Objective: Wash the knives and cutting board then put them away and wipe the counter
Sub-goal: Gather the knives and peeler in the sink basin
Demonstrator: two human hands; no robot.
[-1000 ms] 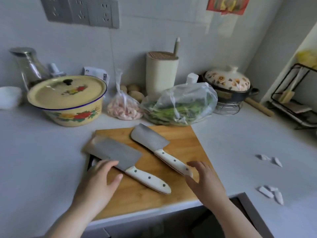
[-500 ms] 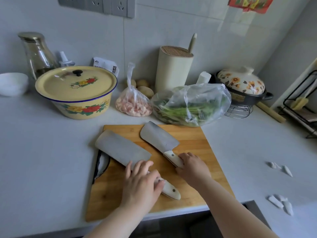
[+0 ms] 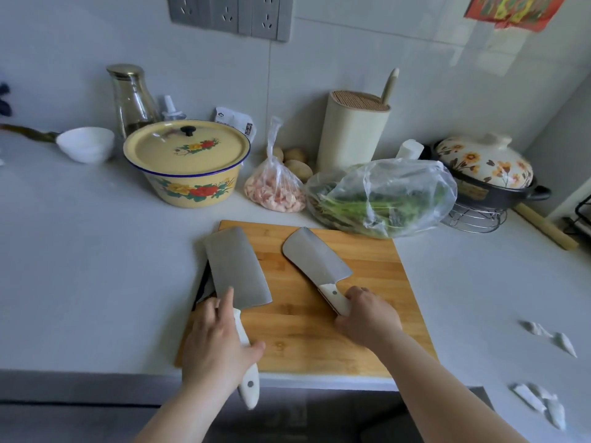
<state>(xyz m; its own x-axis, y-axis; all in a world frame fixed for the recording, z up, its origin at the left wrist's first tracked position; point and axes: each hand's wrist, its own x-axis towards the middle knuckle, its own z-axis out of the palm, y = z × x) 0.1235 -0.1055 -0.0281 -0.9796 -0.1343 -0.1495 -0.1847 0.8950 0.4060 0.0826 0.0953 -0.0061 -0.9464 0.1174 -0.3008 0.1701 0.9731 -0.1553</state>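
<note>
The left hand [image 3: 217,350] is covering the middle of the left cleaver's handle [image 3: 248,390], and the right hand [image 3: 367,318] is hiding most of the right cleaver's handle [image 3: 334,297]. A dark object [image 3: 202,287] is lying under the left cleaver's blade [image 3: 236,266], too hidden to identify. At the right edge, a black wire rack [image 3: 583,209] is being cut off. The print on the packet [image 3: 235,121] behind the yellow pot [image 3: 188,171] is too small to read.
</note>
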